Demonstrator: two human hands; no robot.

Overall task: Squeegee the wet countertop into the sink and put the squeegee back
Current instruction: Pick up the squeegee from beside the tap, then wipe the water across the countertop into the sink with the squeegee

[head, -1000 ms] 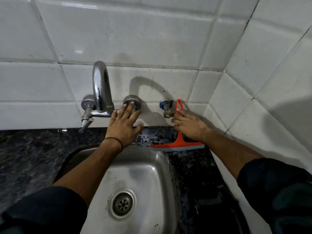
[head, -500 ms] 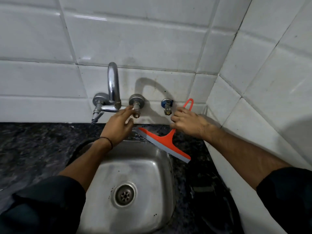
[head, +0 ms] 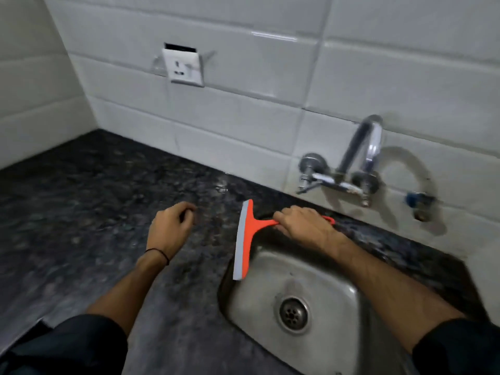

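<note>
My right hand (head: 304,226) grips the handle of an orange squeegee (head: 244,243) with a grey rubber blade. The blade hangs over the left rim of the steel sink (head: 332,290), running front to back. My left hand (head: 170,228) hovers over the dark speckled countertop (head: 81,212) left of the sink, fingers loosely curled, holding nothing. A small wet glint shows on the counter near the wall. The small blue valve (head: 415,200) on the wall, where the squeegee hung before, is at the right.
A chrome wall tap (head: 359,163) with two knobs arches above the sink. A white power socket (head: 184,67) sits on the tiled wall at the upper left. The counter runs left to a tiled corner. The sink drain (head: 293,312) is below my right forearm.
My right hand lifted the squeegee off the wall valve and carried it left to the sink's left rim. My left hand left the tap knob and moved over the counter. The view swung left.
</note>
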